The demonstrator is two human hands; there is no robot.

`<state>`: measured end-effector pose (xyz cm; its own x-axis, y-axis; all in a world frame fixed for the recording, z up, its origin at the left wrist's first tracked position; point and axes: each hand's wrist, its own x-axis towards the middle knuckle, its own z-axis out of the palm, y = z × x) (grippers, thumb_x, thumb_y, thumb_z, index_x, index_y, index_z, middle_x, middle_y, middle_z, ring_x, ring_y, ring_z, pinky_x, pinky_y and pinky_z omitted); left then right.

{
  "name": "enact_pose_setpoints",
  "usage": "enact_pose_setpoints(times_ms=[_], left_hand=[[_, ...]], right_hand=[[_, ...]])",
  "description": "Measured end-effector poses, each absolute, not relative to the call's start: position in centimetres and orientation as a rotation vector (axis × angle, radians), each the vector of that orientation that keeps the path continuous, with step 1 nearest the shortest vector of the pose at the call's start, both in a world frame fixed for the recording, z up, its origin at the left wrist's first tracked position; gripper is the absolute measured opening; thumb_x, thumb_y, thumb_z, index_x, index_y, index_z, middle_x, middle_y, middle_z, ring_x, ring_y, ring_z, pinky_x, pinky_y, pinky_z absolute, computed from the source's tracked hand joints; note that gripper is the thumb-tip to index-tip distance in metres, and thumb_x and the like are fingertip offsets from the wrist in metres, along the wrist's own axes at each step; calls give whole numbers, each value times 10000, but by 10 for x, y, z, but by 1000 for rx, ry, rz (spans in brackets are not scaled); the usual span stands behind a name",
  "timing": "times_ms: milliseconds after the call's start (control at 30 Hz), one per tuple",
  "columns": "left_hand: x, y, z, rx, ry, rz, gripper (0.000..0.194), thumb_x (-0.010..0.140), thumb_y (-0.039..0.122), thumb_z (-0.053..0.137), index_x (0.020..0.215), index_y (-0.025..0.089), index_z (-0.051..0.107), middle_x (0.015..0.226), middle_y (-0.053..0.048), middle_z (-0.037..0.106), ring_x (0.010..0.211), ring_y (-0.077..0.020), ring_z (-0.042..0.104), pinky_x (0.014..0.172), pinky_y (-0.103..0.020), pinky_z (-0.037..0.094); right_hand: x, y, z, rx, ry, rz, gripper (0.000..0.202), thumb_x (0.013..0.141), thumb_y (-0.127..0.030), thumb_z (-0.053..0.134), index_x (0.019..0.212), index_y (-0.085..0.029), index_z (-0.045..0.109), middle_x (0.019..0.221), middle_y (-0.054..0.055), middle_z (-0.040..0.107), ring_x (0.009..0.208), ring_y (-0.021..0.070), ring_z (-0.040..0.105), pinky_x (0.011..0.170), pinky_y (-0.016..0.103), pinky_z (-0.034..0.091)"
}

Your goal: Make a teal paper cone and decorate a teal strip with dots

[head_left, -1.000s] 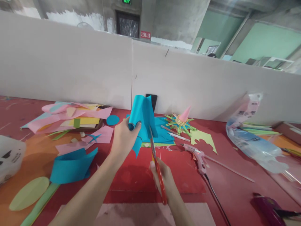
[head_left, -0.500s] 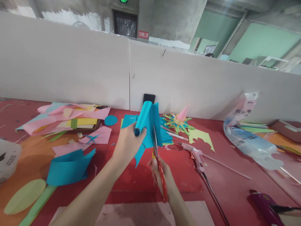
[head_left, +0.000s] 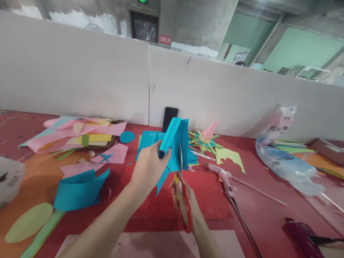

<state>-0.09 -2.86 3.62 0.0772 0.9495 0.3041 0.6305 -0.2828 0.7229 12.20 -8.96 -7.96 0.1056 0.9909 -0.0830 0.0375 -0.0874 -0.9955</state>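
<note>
My left hand point(head_left: 151, 162) is closed on a blue sheet of paper point(head_left: 174, 138), its upper part rolled over into a curl by the thumb. Scissors point(head_left: 187, 208) with a red handle are gripped in my right hand point(head_left: 185, 197), just below. Their blades stand upright against the sheet near its right edge, with blue paper on both sides. Something yellow shows beside the right fingers. Behind the held sheet, more blue paper point(head_left: 147, 139) lies on the table. A curled blue strip point(head_left: 76, 193) rests to the left of my left forearm.
A pink glue gun point(head_left: 223, 177) and its cord lie at right, near a pink cone on a spoked piece point(head_left: 206, 137). Paper scraps point(head_left: 80, 130) are heaped at left. A phone point(head_left: 170, 117) leans on the white partition point(head_left: 94, 79). A plastic bag point(head_left: 290, 168) sits far right.
The blue sheet, both hands and the scissors have shifted slightly right. More of the phone shows behind the sheet. My grip on both things is the same.
</note>
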Motion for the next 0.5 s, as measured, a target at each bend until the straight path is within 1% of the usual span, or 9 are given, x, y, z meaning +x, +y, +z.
enact_pose_setpoints(times_ms=[133, 300, 500], left_hand=[[-1, -31, 37, 1958, 1578, 1035, 223, 797, 376, 422, 679, 207, 506, 484, 43, 427, 413, -103, 356, 435, -223, 236], [-1, -33, 36, 1947, 1603, 1037, 234, 800, 393, 415, 692, 208, 512, 499, 34, 445, 412, -102, 350, 428, -223, 226], [-1, -34, 33, 1962, 1640, 1052, 223, 798, 387, 419, 706, 216, 528, 517, 36, 459, 422, -101, 345, 431, -224, 225]], right_hand=[[121, -91, -77, -1351, -1038, 1235, 528, 693, -710, 410, 748, -187, 465, 423, -90, 322, 334, 60, 295, 333, 189, 259], [116, -90, -78, -1332, -1042, 1212, 520, 714, -699, 390, 755, -186, 472, 417, -84, 339, 336, 64, 303, 337, 193, 275], [112, -91, -77, -1335, -937, 1245, 528, 681, -714, 416, 733, -189, 448, 414, -90, 329, 332, 66, 323, 337, 198, 269]])
